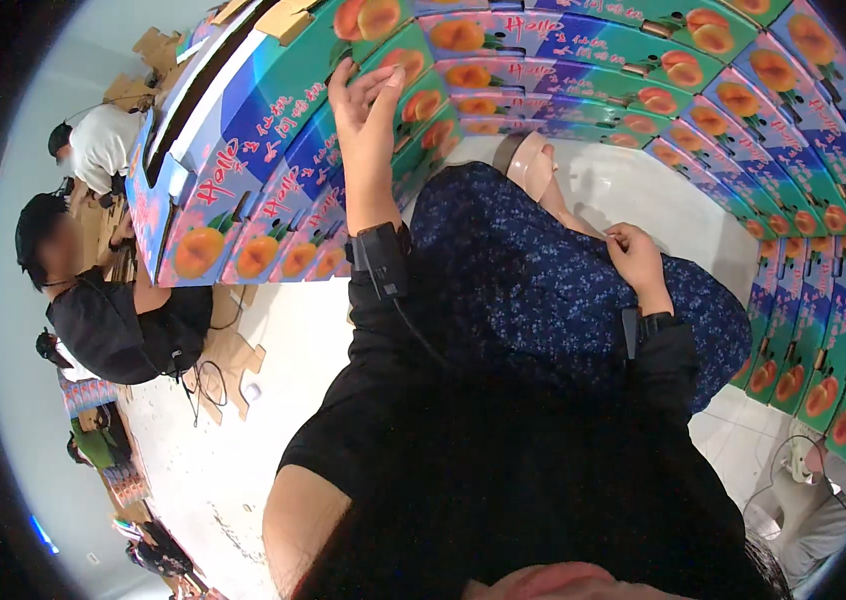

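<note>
My left hand (368, 95) is raised at the upper left, palm partly turned up and fingers apart, with nothing in it. It is in front of a stack of printed fruit cartons (243, 165), coloured blue, pink and green with peach pictures. From this view I cannot tell whether the fingers touch the carton. Lower and to the right, my right hand (638, 262) is by the dark blue floral skirt (503, 250) over my legs. Its fingers are curled together; whether something small is between them is too fine to make out. Dark devices are strapped at both wrists.
More carton stacks (558, 75) stand ahead and along the right side (803, 330), enclosing the pale floor (688, 195). At left, a person in black (123, 325) and another in white (108, 145) are near flattened cardboard (233, 370). A grey-trousered leg (833, 520) shows lower right.
</note>
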A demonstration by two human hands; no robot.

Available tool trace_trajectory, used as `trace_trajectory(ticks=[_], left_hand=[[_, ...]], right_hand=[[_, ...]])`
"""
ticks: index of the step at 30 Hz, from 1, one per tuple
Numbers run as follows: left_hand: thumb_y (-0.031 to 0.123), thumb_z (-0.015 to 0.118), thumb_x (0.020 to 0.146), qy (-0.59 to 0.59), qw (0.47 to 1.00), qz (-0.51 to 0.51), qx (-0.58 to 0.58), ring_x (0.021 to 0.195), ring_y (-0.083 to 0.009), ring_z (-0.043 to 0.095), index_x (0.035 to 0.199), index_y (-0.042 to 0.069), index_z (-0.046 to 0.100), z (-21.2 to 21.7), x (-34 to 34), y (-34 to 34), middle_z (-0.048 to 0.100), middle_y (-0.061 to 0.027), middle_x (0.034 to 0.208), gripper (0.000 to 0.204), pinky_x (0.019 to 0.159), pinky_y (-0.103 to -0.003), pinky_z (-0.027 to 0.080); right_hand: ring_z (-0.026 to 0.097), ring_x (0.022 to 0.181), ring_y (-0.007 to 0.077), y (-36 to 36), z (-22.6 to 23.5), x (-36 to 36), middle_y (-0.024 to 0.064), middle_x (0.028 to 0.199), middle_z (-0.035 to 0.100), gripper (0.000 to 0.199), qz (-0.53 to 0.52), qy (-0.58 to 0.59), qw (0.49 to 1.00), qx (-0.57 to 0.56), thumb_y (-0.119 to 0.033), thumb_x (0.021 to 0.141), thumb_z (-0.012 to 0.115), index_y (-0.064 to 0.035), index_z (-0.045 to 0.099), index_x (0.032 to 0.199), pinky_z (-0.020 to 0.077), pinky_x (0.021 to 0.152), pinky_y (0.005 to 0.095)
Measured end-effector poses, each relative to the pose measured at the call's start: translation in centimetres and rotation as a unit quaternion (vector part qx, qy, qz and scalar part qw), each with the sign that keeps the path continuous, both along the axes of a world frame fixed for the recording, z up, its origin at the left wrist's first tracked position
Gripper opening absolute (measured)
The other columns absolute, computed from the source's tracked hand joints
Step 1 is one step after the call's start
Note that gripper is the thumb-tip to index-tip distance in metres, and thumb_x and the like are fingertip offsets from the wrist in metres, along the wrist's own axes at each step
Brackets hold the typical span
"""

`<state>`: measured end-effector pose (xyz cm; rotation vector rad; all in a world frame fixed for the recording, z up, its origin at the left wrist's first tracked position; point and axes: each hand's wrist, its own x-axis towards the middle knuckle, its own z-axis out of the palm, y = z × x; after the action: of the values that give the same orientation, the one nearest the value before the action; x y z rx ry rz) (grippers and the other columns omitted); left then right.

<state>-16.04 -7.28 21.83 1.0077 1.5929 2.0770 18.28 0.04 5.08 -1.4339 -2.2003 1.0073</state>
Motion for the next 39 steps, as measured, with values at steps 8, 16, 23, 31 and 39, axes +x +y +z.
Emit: trace_trajectory(ticks=[8,16,23,31,39], left_hand=[[0.017,0.069,0.082,0.034,0.999,-0.003,0.0,0.104,-0.0178,0.054,0.135,-0.006,0.025,-0.6,-0.8,0.4,0.057,-0.0145,0.113,0.073,0.088,-0.03,0.043],[0.009,0.064,0.084,0.132,0.981,0.139,0.002,0.088,-0.0116,0.058,0.116,-0.002,0.05,-5.5,0.2,0.4,0.061,-0.0091,0.102,0.037,0.079,-0.025,0.046],[0.004,0.058,0.084,0.033,0.991,0.058,-0.12,0.08,-0.019,0.065,0.133,-0.005,0.023,-7.3,1.5,-0.1,0.054,-0.0154,0.1,0.061,0.064,-0.026,0.053],[0.012,0.067,0.083,-0.031,0.991,0.11,-0.074,0.082,-0.0122,0.057,0.137,0.003,0.026,-7.5,2.1,0.3,0.058,-0.0105,0.103,0.069,0.072,-0.024,0.046],[0.004,0.058,0.084,-0.089,0.996,0.008,-0.011,0.091,-0.0229,0.061,0.141,0.001,0.013,-7.9,1.6,1.4,0.046,-0.016,0.118,0.073,0.072,-0.034,0.056]], right_hand=[[0.064,0.081,0.0285,0.0,0.1,0.0,0.0155,0.088,0.066,0.018,0.016,-0.001,1.0,0.022,-0.015,0.078,0.063,-0.0045,0.066,0.092,0.0505,0.073,0.0349],[0.064,0.079,0.0289,-0.2,0.5,0.0,0.0161,0.088,0.065,0.019,0.02,-0.01,1.0,0.012,-0.014,0.078,0.062,-0.0028,0.065,0.092,0.0498,0.072,0.0355],[0.064,0.077,0.0294,0.0,-0.1,0.1,0.0167,0.087,0.065,0.019,0.026,0.004,0.999,0.024,-0.013,0.078,0.062,-0.0022,0.065,0.093,0.0502,0.07,0.0358],[0.063,0.076,0.0275,0.1,-0.2,0.0,0.015,0.085,0.064,0.017,0.026,-0.015,0.999,0.039,-0.014,0.078,0.063,-0.0033,0.066,0.091,0.0501,0.069,0.0348],[0.063,0.077,0.0276,0.1,-0.3,0.0,0.0148,0.085,0.064,0.017,0.03,-0.015,0.999,0.029,-0.014,0.078,0.063,-0.0032,0.066,0.091,0.05,0.07,0.0352]])
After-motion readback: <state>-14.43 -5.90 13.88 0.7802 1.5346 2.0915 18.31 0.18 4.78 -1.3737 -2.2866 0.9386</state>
